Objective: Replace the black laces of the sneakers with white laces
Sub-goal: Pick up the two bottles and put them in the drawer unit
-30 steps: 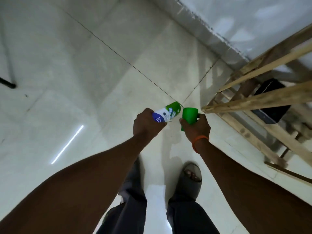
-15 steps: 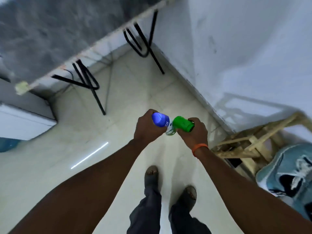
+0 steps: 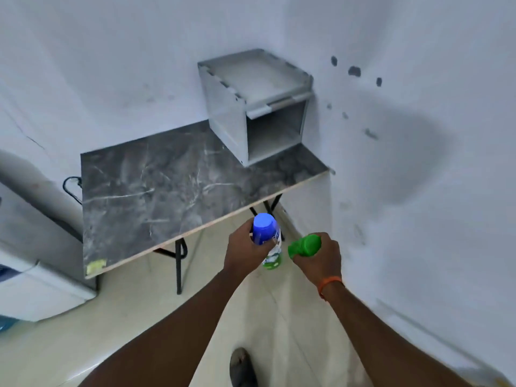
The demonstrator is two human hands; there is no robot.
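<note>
Centre frame, your left hand point(image 3: 245, 248) wraps round a can point(image 3: 266, 236), blue end up, while your right hand point(image 3: 321, 259) grips a green cup point(image 3: 305, 244) just beside it, near the front edge of a dark marbled table point(image 3: 156, 191). A grey box point(image 3: 231, 121) sits at the table's far corner, upper centre; where the sneakers lie cannot be told

One left hand point(image 3: 245, 252), one right hand point(image 3: 321, 261), one blue-ended bottle point(image 3: 264, 231), one green cap point(image 3: 305, 245), one marble-topped table point(image 3: 156, 191), one grey open-fronted box point(image 3: 251, 107) on its far right corner, one orange wristband point(image 3: 329, 283)
</note>
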